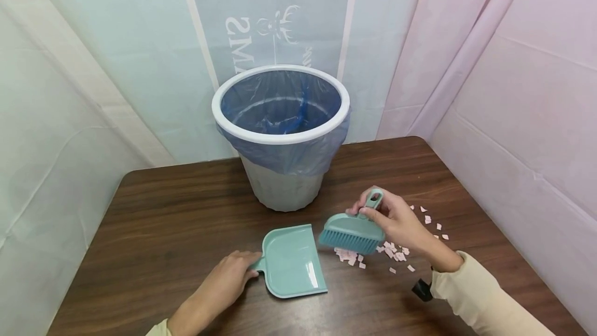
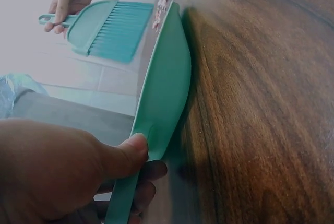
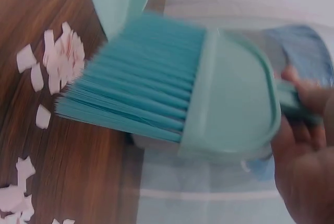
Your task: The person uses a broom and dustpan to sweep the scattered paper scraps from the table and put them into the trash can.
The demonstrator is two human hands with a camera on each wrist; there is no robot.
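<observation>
My left hand (image 1: 228, 279) grips the short handle of a teal dustpan (image 1: 290, 261), thumb on top in the left wrist view. The pan lies on the table with its straight lip facing right. In my right hand (image 1: 394, 217) is a matching hand brush (image 1: 355, 227), pinched by its handle, bristles pointing down. The brush is to the right of the pan's lip, over a small heap of pale pink paper scraps (image 1: 346, 255). More scraps (image 1: 395, 253) lie loose to the right, below and beyond the right hand. The right wrist view shows the bristles (image 3: 141, 72) close beside the heap.
A white waste bin (image 1: 284, 185) lined with a blue bag (image 1: 298, 157) stands at the back of the dark wooden table (image 1: 172, 222). Pale sheets (image 1: 527, 92) hang around three sides. A small black object (image 1: 422, 290) is beside the right sleeve.
</observation>
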